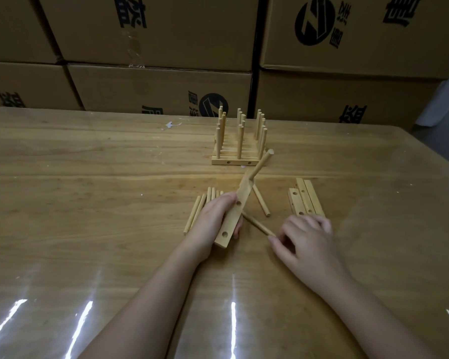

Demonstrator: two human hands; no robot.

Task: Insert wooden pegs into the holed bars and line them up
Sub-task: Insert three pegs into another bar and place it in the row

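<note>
Inspector: Status of left hand (pixel 213 218)?

Technician: Curled round the near half of a holed bar (pixel 231 221), gripping it. Bar tilted, far end raised, two side holes facing the camera.

Inspector: Right hand (pixel 309 239)?

Technician: Just right of the bar, fingers curled. Pinches the near end of the lower peg (pixel 257 225) at the fingertips. Far end of that peg meets the bar at mid-length; depth of seating cannot be told.

Inspector: Other pegs on the held bar?

Technician: Two at the far end. Middle peg (pixel 261 202) slanting down to the right toward the table (pixel 88 203). Upper peg (pixel 261 164) slanting up and to the right.

Inspector: Stock on the table?

Technician: Loose pegs (pixel 196 213) lying side by side, left of and partly hidden behind the left hand. Spare bars (pixel 306 198) lying flat together, just beyond the right hand.

Inspector: Farther back?

Technician: Finished bars (pixel 233 161) packed side by side, pegs upright in three columns. Behind the table edge, stacked cardboard boxes (pixel 161 86) with dark printed logos.
</note>
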